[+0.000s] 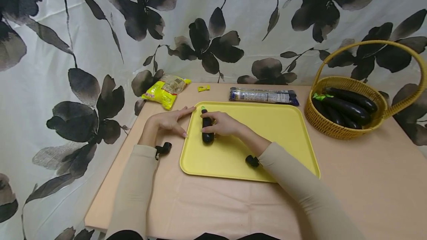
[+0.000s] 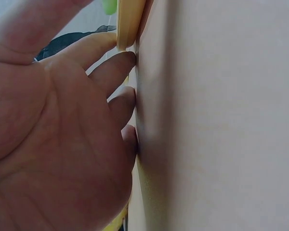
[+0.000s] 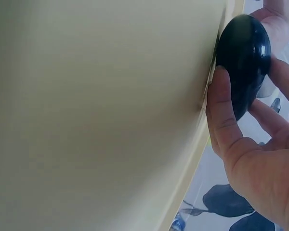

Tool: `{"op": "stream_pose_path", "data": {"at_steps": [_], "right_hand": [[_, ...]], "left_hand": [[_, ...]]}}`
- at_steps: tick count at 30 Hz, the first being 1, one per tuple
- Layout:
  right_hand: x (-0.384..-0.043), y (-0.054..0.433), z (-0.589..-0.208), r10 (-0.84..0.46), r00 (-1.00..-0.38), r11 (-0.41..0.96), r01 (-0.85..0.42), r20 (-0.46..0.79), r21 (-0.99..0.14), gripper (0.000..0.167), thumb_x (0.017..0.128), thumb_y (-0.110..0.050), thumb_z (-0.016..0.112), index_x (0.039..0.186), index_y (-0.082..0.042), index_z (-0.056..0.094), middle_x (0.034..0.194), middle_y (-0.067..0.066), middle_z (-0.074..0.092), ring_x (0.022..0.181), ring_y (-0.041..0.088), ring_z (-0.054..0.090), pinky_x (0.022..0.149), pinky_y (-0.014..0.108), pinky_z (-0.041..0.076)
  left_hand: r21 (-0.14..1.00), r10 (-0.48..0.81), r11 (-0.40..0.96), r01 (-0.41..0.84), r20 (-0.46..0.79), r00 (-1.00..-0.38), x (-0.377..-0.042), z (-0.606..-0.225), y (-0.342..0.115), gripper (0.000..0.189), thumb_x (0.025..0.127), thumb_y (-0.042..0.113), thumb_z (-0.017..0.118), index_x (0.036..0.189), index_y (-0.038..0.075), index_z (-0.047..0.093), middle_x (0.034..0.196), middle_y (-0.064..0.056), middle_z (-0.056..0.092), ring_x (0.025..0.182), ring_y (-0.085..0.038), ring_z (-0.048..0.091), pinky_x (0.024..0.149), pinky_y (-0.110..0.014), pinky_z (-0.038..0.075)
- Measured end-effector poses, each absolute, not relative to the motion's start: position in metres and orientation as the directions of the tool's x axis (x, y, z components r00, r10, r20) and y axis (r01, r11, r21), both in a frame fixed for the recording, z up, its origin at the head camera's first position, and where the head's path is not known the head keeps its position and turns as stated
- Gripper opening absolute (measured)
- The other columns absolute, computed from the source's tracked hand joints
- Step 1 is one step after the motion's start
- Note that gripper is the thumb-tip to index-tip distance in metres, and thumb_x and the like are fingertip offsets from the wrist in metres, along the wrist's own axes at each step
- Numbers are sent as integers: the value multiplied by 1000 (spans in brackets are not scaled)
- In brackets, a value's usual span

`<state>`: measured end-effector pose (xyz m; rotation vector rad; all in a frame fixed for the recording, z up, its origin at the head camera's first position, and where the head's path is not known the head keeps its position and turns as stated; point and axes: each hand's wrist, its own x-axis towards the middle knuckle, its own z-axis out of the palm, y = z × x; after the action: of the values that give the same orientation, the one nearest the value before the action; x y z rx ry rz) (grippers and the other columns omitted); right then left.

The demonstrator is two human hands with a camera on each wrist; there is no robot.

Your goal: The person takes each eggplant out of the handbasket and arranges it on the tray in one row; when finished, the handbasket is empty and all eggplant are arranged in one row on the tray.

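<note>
A dark eggplant (image 1: 207, 125) with a green stem end lies lengthwise at the left side of the yellow tray (image 1: 260, 140). My right hand (image 1: 222, 124) grips it from the right, thumb and fingers around its body; in the right wrist view the glossy eggplant (image 3: 245, 57) sits between thumb and fingers. At the tray's left rim is my left hand (image 1: 170, 120), its fingers spread and touching the edge. The left wrist view shows this left hand (image 2: 62, 130) with its palm facing the camera and fingertips down at the table beside the rim.
A wicker basket (image 1: 343, 134) holding several eggplants stands at the right. Behind the tray lies a long dark package (image 1: 263, 96). A yellow bag (image 1: 165, 91) and a small yellow packet (image 1: 203, 88) lie at the back left. A floral curtain (image 1: 253, 29) hangs behind the table.
</note>
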<state>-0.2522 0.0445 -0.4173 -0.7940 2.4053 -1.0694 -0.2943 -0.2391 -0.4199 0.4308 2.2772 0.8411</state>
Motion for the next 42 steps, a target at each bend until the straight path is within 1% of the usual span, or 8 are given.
{"op": "stream_pose_path", "data": {"at_steps": [4,8,15,25,30,32,37,42], "right_hand": [[-250,37,-414,-627,-772,599,-396,-100,-697,64,98,-41,72,152,-12,54,134,17,60,104,26,58,86,33,46],[-249,34,-412,-613,-784,628,-403,-103,-666,66,98,-44,71,152,-12,55,136,17,59,116,30,52,91,37,43],[-251,31,-415,-599,-796,645,-409,-93,-645,68,96,-47,72,152,-13,55,134,16,60,115,26,52,93,36,46],[-252,28,-416,-586,-807,657,-417,-78,-627,71,96,-52,70,153,-13,53,135,15,62,115,26,54,90,35,46],[-251,29,-415,-580,-811,655,-410,-74,-634,74,96,-55,69,156,-15,50,125,16,62,104,24,53,82,32,44],[-250,30,-413,-570,-818,657,-401,-72,-639,76,95,-56,69,157,-16,49,124,17,62,103,25,52,80,34,45],[-249,40,-402,-548,-835,647,-391,-43,-655,77,95,-57,70,157,-17,49,140,20,56,116,32,56,89,40,49],[-242,62,-376,-531,-847,619,-415,35,-667,72,95,-55,70,155,-21,51,145,16,52,106,28,63,85,42,55]], "left_hand": [[679,511,730,77,-467,-722,-294,-420,-239,128,68,37,98,166,43,17,176,-7,-10,163,-32,-12,127,-65,-5],[690,519,720,75,-463,-718,-294,-420,-239,127,68,35,98,166,43,17,176,-7,-11,162,-32,-12,128,-64,-6],[701,525,709,70,-460,-716,-294,-420,-239,127,68,34,99,166,41,18,176,-7,-11,162,-30,-12,128,-62,-5],[698,534,709,101,-438,-723,-295,-422,-240,126,68,35,98,166,42,20,176,-7,-9,163,-30,-10,129,-62,-3],[705,544,700,115,-422,-725,-295,-426,-240,127,67,35,99,166,41,20,177,-7,-8,163,-29,-10,129,-61,-2],[706,548,698,118,-421,-723,-295,-426,-241,127,67,35,99,166,41,20,177,-7,-8,163,-29,-10,129,-61,-2],[702,543,703,109,-432,-720,-296,-425,-242,128,66,38,99,166,41,19,176,-7,-9,163,-29,-11,129,-61,-3],[688,530,718,106,-442,-724,-297,-425,-241,130,64,42,99,166,42,18,176,-6,-10,163,-29,-11,129,-61,-4]]}}
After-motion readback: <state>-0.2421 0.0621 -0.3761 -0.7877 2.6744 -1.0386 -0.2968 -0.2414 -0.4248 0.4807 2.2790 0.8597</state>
